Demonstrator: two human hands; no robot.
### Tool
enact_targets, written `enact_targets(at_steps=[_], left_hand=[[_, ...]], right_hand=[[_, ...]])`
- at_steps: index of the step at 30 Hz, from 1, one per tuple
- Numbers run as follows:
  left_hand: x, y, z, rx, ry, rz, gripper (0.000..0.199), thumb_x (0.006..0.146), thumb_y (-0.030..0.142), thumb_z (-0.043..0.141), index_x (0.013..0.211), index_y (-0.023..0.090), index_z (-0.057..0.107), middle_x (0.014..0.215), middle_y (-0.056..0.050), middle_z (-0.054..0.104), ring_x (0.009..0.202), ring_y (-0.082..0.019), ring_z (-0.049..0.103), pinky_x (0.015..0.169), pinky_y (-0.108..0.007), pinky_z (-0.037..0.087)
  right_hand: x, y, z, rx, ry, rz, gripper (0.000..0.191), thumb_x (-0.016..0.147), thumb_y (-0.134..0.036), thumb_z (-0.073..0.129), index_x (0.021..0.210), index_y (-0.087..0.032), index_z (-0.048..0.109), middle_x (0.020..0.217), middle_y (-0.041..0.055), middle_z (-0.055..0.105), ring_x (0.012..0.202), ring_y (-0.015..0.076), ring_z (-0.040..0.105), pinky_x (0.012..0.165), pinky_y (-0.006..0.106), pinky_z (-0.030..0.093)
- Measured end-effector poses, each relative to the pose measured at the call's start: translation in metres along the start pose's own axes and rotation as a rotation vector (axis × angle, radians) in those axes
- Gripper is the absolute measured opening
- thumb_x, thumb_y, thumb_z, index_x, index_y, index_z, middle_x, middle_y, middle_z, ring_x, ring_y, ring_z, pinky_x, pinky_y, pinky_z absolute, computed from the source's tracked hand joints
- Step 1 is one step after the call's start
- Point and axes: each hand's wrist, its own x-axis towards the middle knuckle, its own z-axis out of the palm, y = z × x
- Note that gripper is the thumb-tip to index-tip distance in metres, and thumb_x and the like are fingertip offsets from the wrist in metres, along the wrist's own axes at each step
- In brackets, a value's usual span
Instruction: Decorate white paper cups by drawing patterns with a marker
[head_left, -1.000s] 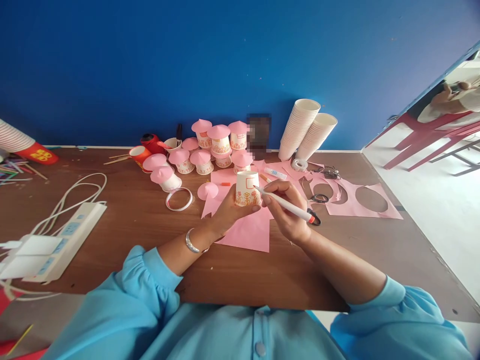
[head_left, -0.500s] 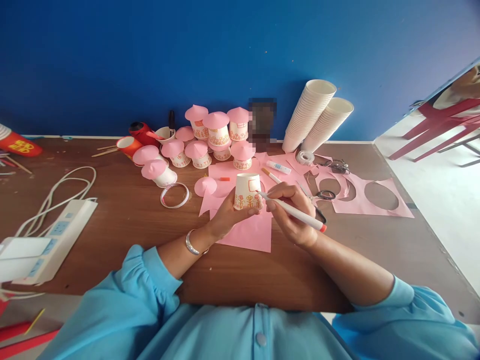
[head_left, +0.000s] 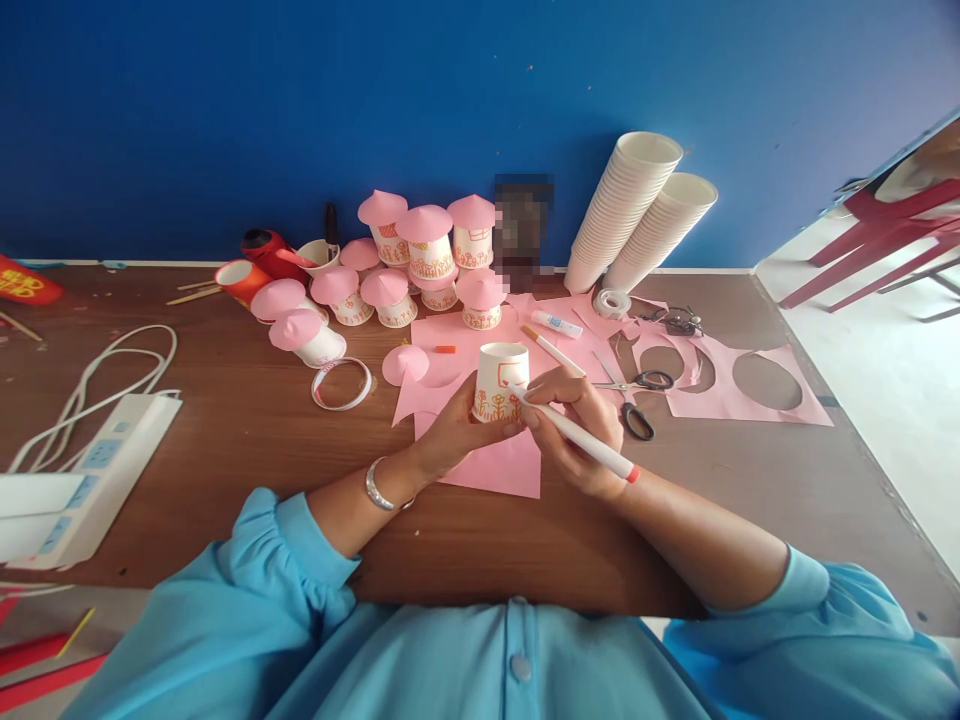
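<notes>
**Marker at cup's red square, scissors uncovered**

Your left hand [head_left: 454, 430] still grasps the paper cup [head_left: 490, 377], fingers wrapped round its left side and base, up over the pink paper [head_left: 499, 475] on the desk [head_left: 510, 560]. Your right hand [head_left: 581, 425] keeps the white marker [head_left: 592, 442] pinched in its fingers, tip at the red square above the flowers; contact with the cup is hard to confirm at this size. Versus one second ago: the marker's tip sits lower on the cup, its red rear end has dropped, and the scissors [head_left: 625, 387], mostly behind your right hand then, now show blades and both handles. Pink-roofed cups [head_left: 426, 240] unchanged, behind left.
</notes>
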Motion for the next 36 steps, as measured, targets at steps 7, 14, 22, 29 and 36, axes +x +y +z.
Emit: enact_targets(at_steps=[7,14,22,29,36], left_hand=[[-0.001,-0.002,0.0,0.024,0.061,0.011,0.044,0.075,0.026,0.085,0.111,0.022,0.061,0.102,-0.003,0.069,0.095,-0.019,0.064,0.086,-0.036,0.051],[0.007,0.01,-0.004,0.093,0.139,0.02,0.036,0.078,0.03,0.083,0.106,0.02,0.063,0.096,-0.001,0.065,0.091,-0.016,0.06,0.086,-0.033,0.049],[0.014,0.011,-0.01,0.101,0.145,0.004,0.041,0.078,0.031,0.082,0.11,0.02,0.06,0.098,-0.002,0.064,0.092,-0.017,0.058,0.085,-0.034,0.046],[0.013,0.007,-0.013,0.083,0.125,-0.005,0.047,0.076,0.029,0.084,0.116,0.021,0.06,0.104,-0.003,0.066,0.101,-0.02,0.059,0.093,-0.037,0.045],[0.014,0.01,-0.013,0.087,0.119,-0.035,0.048,0.074,0.032,0.085,0.114,0.02,0.061,0.105,-0.005,0.067,0.101,-0.022,0.061,0.092,-0.038,0.046]], right_hand=[[0.003,0.004,0.0,0.032,0.001,0.034,0.008,0.094,-0.02,0.06,0.101,-0.023,0.057,0.084,0.0025,0.065,0.074,0.0157,0.065,0.062,0.031,0.053],[0.014,0.02,0.008,0.039,0.004,0.083,0.004,0.093,-0.021,0.061,0.096,-0.023,0.059,0.082,0.0007,0.063,0.066,0.0125,0.06,0.059,0.029,0.05],[0.015,0.029,0.008,0.036,0.005,0.079,0.005,0.094,-0.022,0.06,0.099,-0.022,0.059,0.087,0.002,0.066,0.071,0.0138,0.064,0.064,0.03,0.053],[0.014,0.026,0.008,-0.075,0.004,-0.05,0.01,0.093,-0.018,0.062,0.1,-0.024,0.058,0.085,0.0018,0.068,0.074,0.0153,0.066,0.062,0.03,0.054],[0.013,0.029,0.01,-0.126,-0.018,-0.063,0.008,0.092,-0.017,0.062,0.097,-0.023,0.058,0.08,0.0002,0.066,0.065,0.0128,0.062,0.058,0.027,0.05]])
